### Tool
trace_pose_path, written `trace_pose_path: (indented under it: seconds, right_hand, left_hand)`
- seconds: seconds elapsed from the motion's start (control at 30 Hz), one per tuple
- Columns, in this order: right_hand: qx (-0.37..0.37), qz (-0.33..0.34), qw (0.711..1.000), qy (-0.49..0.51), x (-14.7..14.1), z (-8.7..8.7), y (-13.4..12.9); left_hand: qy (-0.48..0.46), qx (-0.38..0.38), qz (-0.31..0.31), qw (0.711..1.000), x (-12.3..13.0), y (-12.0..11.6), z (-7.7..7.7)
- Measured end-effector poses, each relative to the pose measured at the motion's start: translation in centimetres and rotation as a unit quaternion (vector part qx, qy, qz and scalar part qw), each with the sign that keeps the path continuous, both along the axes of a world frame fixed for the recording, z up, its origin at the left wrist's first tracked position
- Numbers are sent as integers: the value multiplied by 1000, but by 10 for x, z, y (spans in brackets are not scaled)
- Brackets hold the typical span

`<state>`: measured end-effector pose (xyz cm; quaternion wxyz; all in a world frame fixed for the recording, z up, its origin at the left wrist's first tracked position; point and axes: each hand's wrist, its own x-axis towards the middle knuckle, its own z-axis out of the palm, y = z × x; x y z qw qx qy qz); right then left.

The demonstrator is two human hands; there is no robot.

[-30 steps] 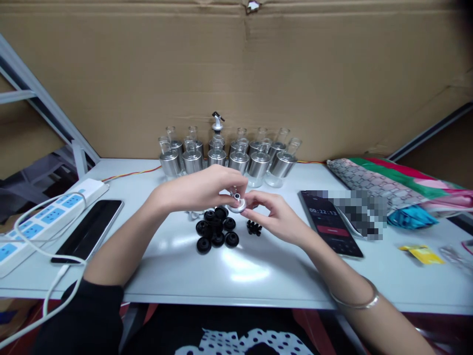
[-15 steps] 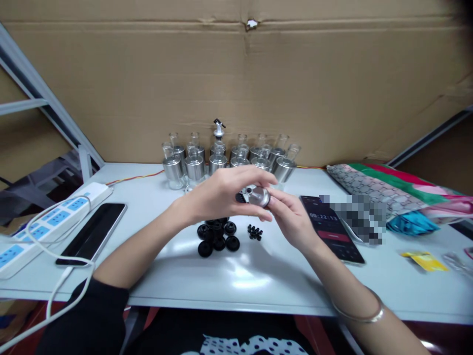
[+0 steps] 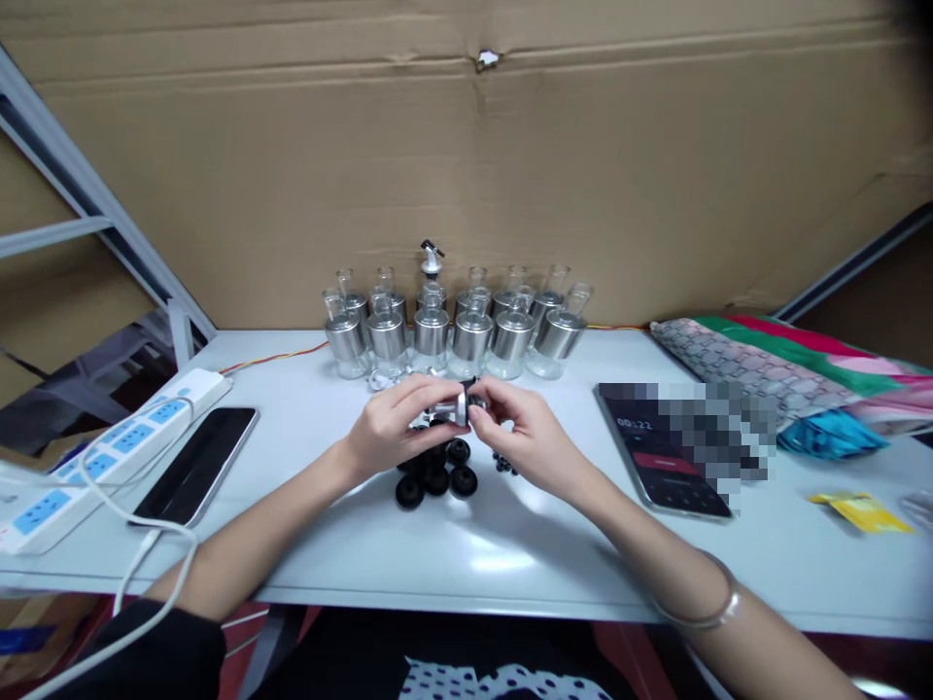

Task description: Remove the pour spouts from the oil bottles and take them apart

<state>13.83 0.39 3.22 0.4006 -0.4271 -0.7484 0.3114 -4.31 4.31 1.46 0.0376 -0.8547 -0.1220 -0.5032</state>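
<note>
Head camera: left hand (image 3: 385, 426) and right hand (image 3: 537, 437) pinch one silver part (image 3: 461, 410); slipping fingers could drop it.

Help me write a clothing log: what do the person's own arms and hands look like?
Neither the left hand nor the right hand wears a glove. A black sleeve ends on the left forearm; the right forearm shows a silver-coloured bangle, no sleeve.

This looks like a small workshop or assembly station: rows of steel-sleeved glass bottles (image 3: 430, 335) and loose black stoppers (image 3: 435, 478) share a table (image 3: 328, 554), with a cardboard sheet (image 3: 292, 194) behind it and a power strip (image 3: 109, 462) on it.
</note>
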Motion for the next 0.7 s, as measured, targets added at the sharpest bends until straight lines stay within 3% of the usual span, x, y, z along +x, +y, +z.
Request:
trace_pose_path:
  seconds: [0.2, 0.37, 0.7]
  right_hand:
    - [-42, 35, 998, 21, 3, -13, -1]
    - [-74, 67, 994, 39, 6, -14, -6]
    - [-85, 61, 992, 68, 7, -18, -8]
  left_hand:
    - [29, -55, 1, 998, 5, -5, -16]
    - [40, -70, 3, 997, 6, -14, -16]
    - [50, -93, -4, 994, 2, -17, -17]
